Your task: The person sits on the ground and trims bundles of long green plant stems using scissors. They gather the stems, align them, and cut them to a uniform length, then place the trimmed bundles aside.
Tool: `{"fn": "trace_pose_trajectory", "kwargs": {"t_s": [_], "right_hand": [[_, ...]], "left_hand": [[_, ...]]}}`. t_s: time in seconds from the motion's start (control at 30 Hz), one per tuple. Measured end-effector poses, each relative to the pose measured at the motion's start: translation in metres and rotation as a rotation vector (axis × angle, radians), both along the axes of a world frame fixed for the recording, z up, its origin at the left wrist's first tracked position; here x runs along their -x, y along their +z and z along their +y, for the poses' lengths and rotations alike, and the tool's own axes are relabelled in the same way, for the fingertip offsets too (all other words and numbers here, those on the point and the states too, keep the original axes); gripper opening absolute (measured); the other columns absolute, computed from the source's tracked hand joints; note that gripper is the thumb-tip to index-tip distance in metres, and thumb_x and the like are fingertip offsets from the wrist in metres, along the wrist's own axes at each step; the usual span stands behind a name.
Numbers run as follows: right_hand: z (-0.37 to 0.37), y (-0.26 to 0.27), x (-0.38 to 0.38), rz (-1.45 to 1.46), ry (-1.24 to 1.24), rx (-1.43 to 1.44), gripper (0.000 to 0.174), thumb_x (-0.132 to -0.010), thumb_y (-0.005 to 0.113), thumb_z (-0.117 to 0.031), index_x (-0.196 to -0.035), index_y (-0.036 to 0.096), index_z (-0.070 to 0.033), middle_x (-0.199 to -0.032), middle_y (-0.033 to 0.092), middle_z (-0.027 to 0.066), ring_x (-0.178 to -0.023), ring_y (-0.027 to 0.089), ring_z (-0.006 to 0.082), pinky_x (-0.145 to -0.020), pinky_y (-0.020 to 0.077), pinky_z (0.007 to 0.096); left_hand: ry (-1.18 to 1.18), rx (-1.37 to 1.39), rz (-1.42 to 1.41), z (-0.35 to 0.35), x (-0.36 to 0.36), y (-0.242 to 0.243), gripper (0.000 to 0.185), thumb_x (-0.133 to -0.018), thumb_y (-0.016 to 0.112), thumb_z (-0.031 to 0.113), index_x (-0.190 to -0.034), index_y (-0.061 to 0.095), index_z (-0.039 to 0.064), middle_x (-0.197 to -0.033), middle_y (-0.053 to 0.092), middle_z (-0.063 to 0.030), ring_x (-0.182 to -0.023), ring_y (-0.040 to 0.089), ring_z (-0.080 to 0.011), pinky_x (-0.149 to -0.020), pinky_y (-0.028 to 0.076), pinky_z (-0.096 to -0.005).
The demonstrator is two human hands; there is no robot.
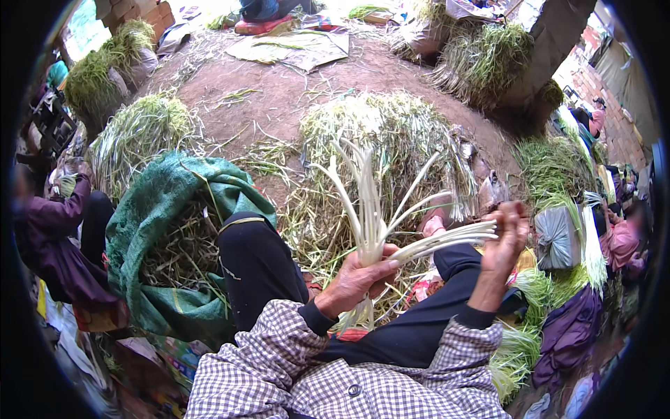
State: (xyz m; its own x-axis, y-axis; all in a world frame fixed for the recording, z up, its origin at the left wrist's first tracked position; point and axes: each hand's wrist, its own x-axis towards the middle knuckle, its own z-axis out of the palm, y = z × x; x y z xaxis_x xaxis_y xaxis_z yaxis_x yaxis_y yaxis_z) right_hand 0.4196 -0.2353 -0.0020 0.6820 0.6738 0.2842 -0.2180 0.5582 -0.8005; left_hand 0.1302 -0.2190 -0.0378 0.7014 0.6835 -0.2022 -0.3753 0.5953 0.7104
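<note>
My left hand (358,277) is closed around a bunch of pale white stalks (371,230), gripped low down in front of my lap. Most of the stalks fan upward, and several bend over to the right. Their right-hand ends reach the palm side of my right hand (503,243), which is raised above my right knee. Its fingers are blurred and partly curled, so whether they pinch a stalk is unclear. Below the left hand, the bunch's thin lower ends hang over my lap. A large heap of stalks and dry leaves (387,118) lies on the ground beyond the bunch.
Left of my knee, a green woven sack (152,209) holds dry plant litter. Pale green stalks (515,361) lie at my right, near a grey wrapped bundle (557,238). Other people sit at left (57,235) and right (623,235). A pillar (549,47) stands beyond.
</note>
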Motion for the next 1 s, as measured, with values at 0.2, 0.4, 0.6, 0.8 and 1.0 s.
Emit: {"fn": "trace_pose_trajectory", "kwargs": {"t_s": [0.2, 0.4, 0.6, 0.8, 1.0], "right_hand": [[-0.029, 0.053, 0.018, -0.221, 0.088, -0.008, 0.026, -0.096, 0.062, -0.026, -0.112, 0.061, -0.005, -0.072, 0.057, -0.0005, -0.052, 0.046, 0.0055, -0.048, 0.0442, 0.0231], [-0.024, 0.032, 0.117, -0.417, 0.250, 0.536, 0.031, -0.092, 0.067, -0.022, -0.109, 0.060, 0.003, -0.079, 0.058, -0.0015, -0.055, 0.045, 0.0005, -0.047, 0.0374, 0.0157], [-0.006, 0.010, 0.136, -0.284, 0.439, 0.620, 0.037, -0.088, 0.073, -0.016, -0.115, 0.053, 0.001, -0.074, 0.055, -0.0054, -0.059, 0.043, -0.0004, -0.049, 0.0334, 0.0163], [-0.014, -0.005, 0.131, -0.065, 0.463, 0.508, 0.014, -0.088, 0.070, -0.012, -0.099, 0.064, -0.003, -0.076, 0.062, -0.0018, -0.059, 0.052, 0.0035, -0.051, 0.0396, 0.0157], [-0.016, 0.025, 0.084, 0.151, 0.205, 0.104, 0.026, -0.088, 0.071, -0.017, -0.109, 0.059, -0.007, -0.084, 0.063, 0.0025, -0.070, 0.059, 0.0128, -0.061, 0.0512, 0.0269]], "left_hand": [[0.218, 0.044, 0.026, 0.002, 0.013, -0.006, 0.034, -0.095, 0.063, 0.015, -0.125, 0.055, 0.002, -0.080, 0.062, -0.0027, -0.057, 0.052, -0.0050, -0.045, 0.038, -0.0194], [0.297, -0.053, 0.092, -0.001, 0.009, -0.010, 0.034, -0.095, 0.064, 0.015, -0.125, 0.056, 0.002, -0.079, 0.064, -0.0028, -0.054, 0.050, -0.0036, -0.045, 0.038, -0.0179], [0.239, -0.067, 0.031, -0.006, 0.012, -0.012, 0.036, -0.095, 0.066, 0.018, -0.127, 0.057, 0.004, -0.083, 0.063, 0.0021, -0.061, 0.051, 0.0002, -0.047, 0.035, -0.0157], [0.075, -0.027, 0.002, -0.001, 0.018, -0.008, 0.027, -0.097, 0.062, 0.019, -0.118, 0.058, 0.003, -0.074, 0.056, 0.0009, -0.054, 0.048, -0.0048, -0.045, 0.037, -0.0198], [0.113, 0.048, -0.001, 0.004, 0.025, -0.014, 0.024, -0.096, 0.063, 0.019, -0.114, 0.058, 0.004, -0.074, 0.056, -0.0015, -0.052, 0.047, -0.0061, -0.044, 0.038, -0.0213]]}}
